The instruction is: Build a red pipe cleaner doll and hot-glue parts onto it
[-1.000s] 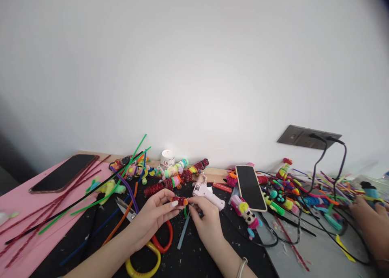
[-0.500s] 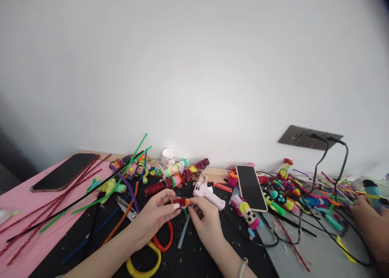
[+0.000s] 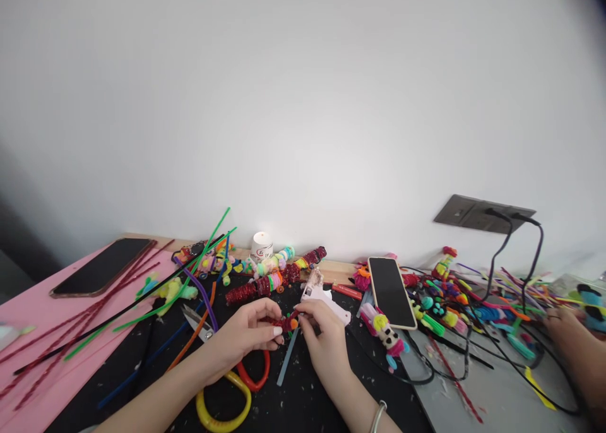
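My left hand (image 3: 253, 329) is closed around a small red tinsel pipe-cleaner piece (image 3: 286, 324) with an orange end; the fingers hide part of it. My right hand (image 3: 324, 332) is close beside it on the right, thumb and fingers pinched near the orange end. What lies in that pinch is too small to make out. Behind the hands is a pale pink glue gun (image 3: 331, 307). Under my left forearm lie scissors (image 3: 250, 409) with yellow and red handles. A translucent glue stick (image 3: 287, 357) rests on the black mat between my hands.
At left, a phone (image 3: 101, 269) and red pipe cleaners (image 3: 78, 322) lie on pink board. Finished pipe-cleaner figures (image 3: 279, 275) and a paper cup (image 3: 262, 247) stand behind. Right are another phone (image 3: 392, 292), black cables (image 3: 525, 262) and another person's hand (image 3: 568, 332).
The red piece has turned in my left hand, its orange end now facing more toward me. My right fingertips have drawn slightly up and away from it. The other person's hand has shifted slightly.
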The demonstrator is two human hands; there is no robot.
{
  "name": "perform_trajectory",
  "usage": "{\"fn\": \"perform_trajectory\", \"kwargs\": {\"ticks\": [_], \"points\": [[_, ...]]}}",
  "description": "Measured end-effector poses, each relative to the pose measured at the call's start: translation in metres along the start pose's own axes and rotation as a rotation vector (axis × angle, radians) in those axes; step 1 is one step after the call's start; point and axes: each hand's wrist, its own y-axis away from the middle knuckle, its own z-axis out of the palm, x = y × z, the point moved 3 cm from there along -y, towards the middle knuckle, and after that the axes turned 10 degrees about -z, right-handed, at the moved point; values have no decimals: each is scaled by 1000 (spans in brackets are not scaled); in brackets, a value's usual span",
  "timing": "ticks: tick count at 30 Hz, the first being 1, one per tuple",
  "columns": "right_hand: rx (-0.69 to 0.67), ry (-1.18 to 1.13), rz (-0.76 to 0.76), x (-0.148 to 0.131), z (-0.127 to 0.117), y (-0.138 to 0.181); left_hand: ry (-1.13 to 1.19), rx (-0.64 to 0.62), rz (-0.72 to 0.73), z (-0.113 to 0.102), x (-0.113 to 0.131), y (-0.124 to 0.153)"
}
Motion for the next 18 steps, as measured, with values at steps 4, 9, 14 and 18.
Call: {"fn": "perform_trajectory", "kwargs": {"ticks": [4,9,14,18], "points": [[16,-2,-16,-1,-1,-1,-63,-7,20,1,1,0],[13,-31,-43,-3,0,-1,-151,22,47,1,0,-3],[-7,-55,-58,-6,1,-1,-214,47,78,4,-1,-4],[-19,-69,-63,-6,2,-1,-240,36,110,6,-1,-2]]}}
